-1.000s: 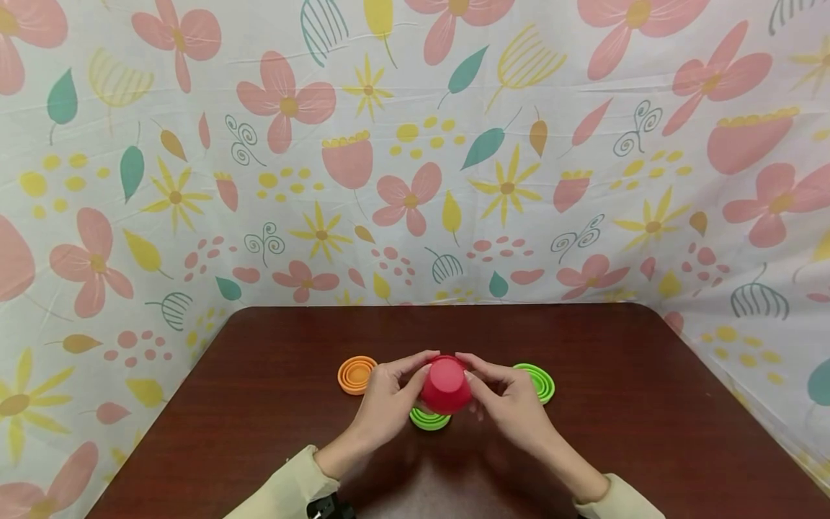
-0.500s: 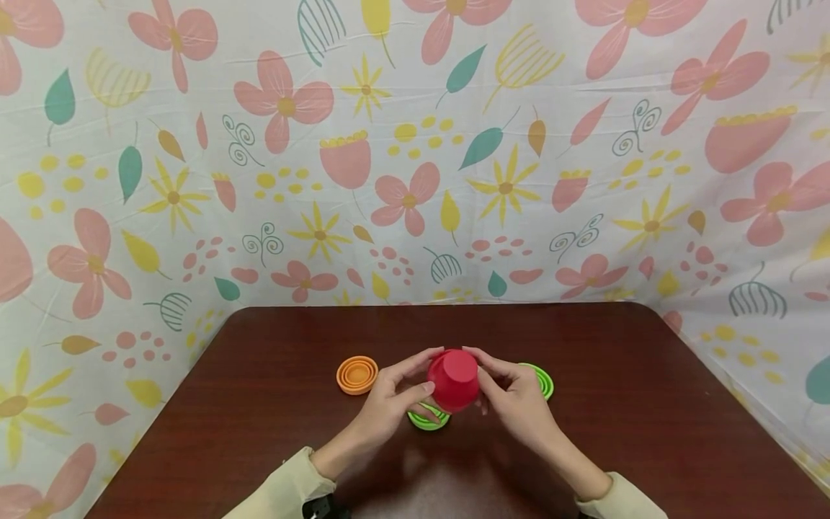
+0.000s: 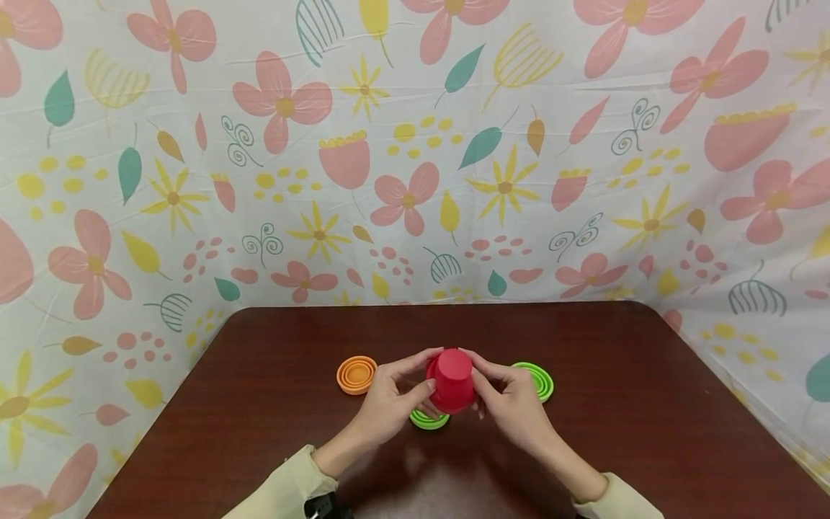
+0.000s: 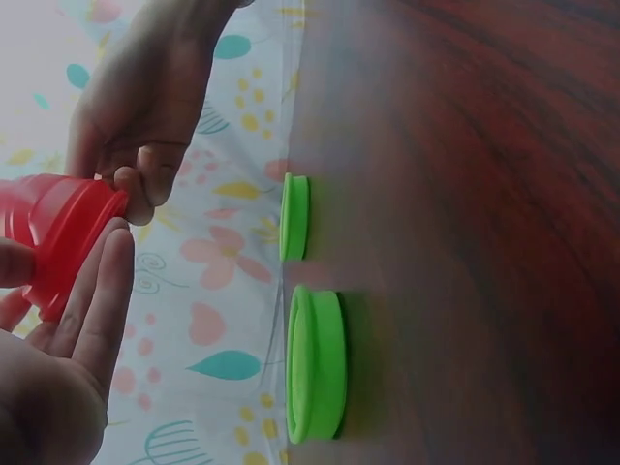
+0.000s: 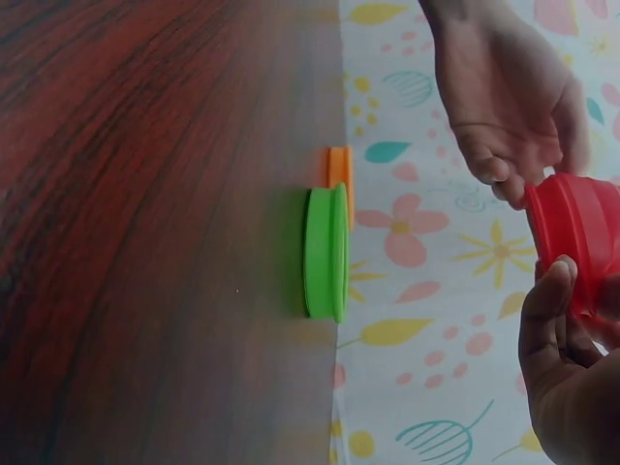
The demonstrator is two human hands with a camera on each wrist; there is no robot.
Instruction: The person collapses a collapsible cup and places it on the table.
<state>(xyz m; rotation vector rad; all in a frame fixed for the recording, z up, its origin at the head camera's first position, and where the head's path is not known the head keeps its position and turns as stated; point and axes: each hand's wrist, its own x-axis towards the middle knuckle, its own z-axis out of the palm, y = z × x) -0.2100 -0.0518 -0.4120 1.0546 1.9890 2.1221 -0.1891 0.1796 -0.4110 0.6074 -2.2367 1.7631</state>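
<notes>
Fingertips of both the left hand and the right hand pinch the red cup, held bottom-up in the air just above the small green disc on the table. It looks, though the view is soft, like the cup is being stretched open or squashed flat; next calls for an even squeeze from both sides. The orange disc lies left of the cup, the larger green disc right.

A dark wooden table stands against a floral-printed cloth backdrop.
</notes>
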